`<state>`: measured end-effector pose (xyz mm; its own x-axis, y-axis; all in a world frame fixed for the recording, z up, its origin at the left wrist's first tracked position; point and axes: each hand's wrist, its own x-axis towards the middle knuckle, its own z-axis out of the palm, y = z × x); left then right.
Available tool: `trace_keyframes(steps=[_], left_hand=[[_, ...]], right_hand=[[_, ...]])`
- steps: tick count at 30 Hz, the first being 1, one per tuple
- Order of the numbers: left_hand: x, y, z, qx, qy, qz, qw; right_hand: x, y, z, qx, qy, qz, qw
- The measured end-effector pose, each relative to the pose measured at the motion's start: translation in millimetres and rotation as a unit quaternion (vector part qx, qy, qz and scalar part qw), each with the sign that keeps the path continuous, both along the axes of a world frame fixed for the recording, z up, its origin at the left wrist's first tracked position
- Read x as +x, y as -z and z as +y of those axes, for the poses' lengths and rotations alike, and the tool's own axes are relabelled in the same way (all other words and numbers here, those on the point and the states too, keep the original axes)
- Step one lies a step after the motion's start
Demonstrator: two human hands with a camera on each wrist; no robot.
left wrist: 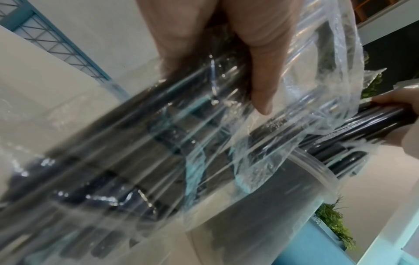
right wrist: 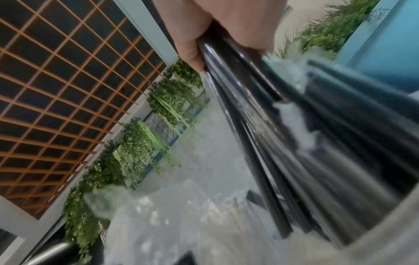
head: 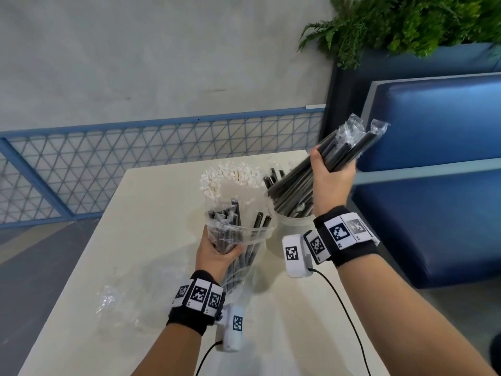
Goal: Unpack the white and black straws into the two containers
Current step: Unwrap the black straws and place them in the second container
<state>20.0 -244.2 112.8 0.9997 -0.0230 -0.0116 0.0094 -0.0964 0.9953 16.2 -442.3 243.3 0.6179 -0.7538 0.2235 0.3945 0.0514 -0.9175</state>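
Observation:
My left hand [head: 219, 253] grips a clear plastic bag [head: 235, 229] of black straws low over the table; its thumb [left wrist: 256, 71] presses the film against the straws [left wrist: 136, 143]. Higher and to the right, my right hand [head: 332, 172] holds a slanted bundle of black straws [head: 349, 147] with torn plastic at its top. The bundle's lower ends reach into a clear container [head: 290, 223] with more black straws. White straws [head: 227, 177] stand behind the bag; I cannot make out their container. The right wrist view shows my right hand [right wrist: 226, 26] wrapped round the black straws [right wrist: 272, 125].
The cream table [head: 135, 240] carries a crumpled empty plastic wrap [head: 113, 302] at the left. A blue padded bench [head: 433, 158] stands to the right, with a plant [head: 406, 20] above it. A blue mesh railing [head: 108, 164] runs behind the table.

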Motion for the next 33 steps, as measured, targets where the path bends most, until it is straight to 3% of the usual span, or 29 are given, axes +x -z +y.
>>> trace_keyframes(steps=[5,14,21,23,26,29,31,33], left_hand=[[1,-2,0,0.003,-0.002,-0.001,1.000],[4,2,0,-0.006,0.002,0.007,1.000],[2,-1,1,-0.004,0.007,0.004,1.000],[3,1,4,-0.013,0.005,0.010,1.000],[4,3,7,-0.022,0.001,0.017,1.000],[4,4,7,-0.031,0.001,0.019,0.999],[5,5,7,-0.032,0.004,0.020,0.999],[5,6,7,-0.031,0.003,0.019,0.999]], right_hand=[[0,-6,-13,-0.016,0.052,-0.025,0.998],[15,32,0,-0.158,-0.039,0.167,0.972],[20,40,2,-0.180,-0.062,0.237,0.953],[15,32,3,-0.186,-0.034,0.199,0.962],[3,16,7,-0.203,0.004,0.036,0.979],[4,13,8,-0.318,0.023,-0.004,0.948],[10,21,5,-0.391,0.007,0.078,0.917],[14,38,2,-0.402,-0.029,0.165,0.900]])
